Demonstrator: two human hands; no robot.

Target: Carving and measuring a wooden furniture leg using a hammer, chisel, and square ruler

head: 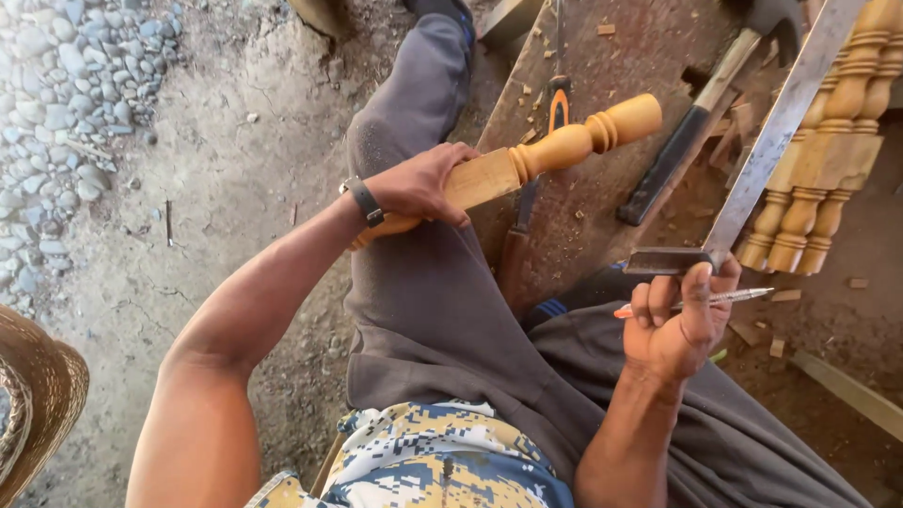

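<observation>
My left hand (423, 183) grips the square middle of a turned wooden baluster (564, 146), which lies across my left thigh and points up to the right over a wooden bench. My right hand (679, 320) holds a pen (743, 296) between its fingers and also pinches the dark stock of a metal try square (771, 141), whose long steel blade runs up to the right. A dark band sits on my left wrist.
A hammer (715, 94) with a wooden and black handle and a chisel (557, 103) lie on the chip-strewn bench (583, 226). Several finished balusters (828, 179) are stacked at the right. Gravel (66, 85) covers the ground at upper left; a woven hat (33, 395) is at lower left.
</observation>
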